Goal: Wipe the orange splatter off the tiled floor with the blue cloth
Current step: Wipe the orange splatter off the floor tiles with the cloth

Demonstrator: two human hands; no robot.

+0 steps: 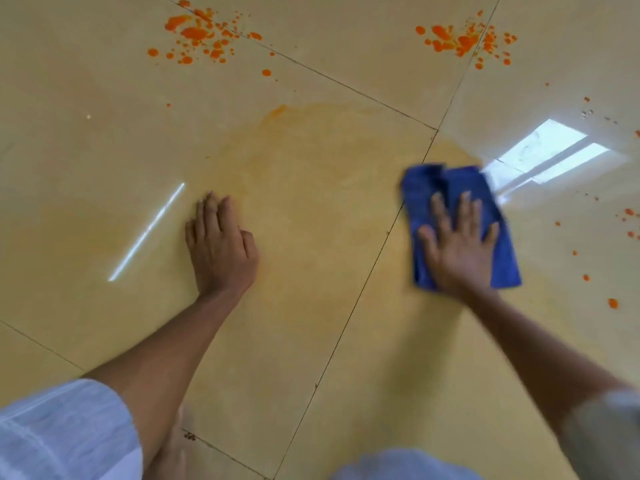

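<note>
Two hands down on the tiled floor (104,209): left hand (221,244) flat, probably bracing, right hand (457,244) spread flat pressing the crumpled blue cloth (446,188) at 3 o'clock, while wet-looking orange splatter (201,32) sits unwiped at 11 and 1 o'clock.
</note>
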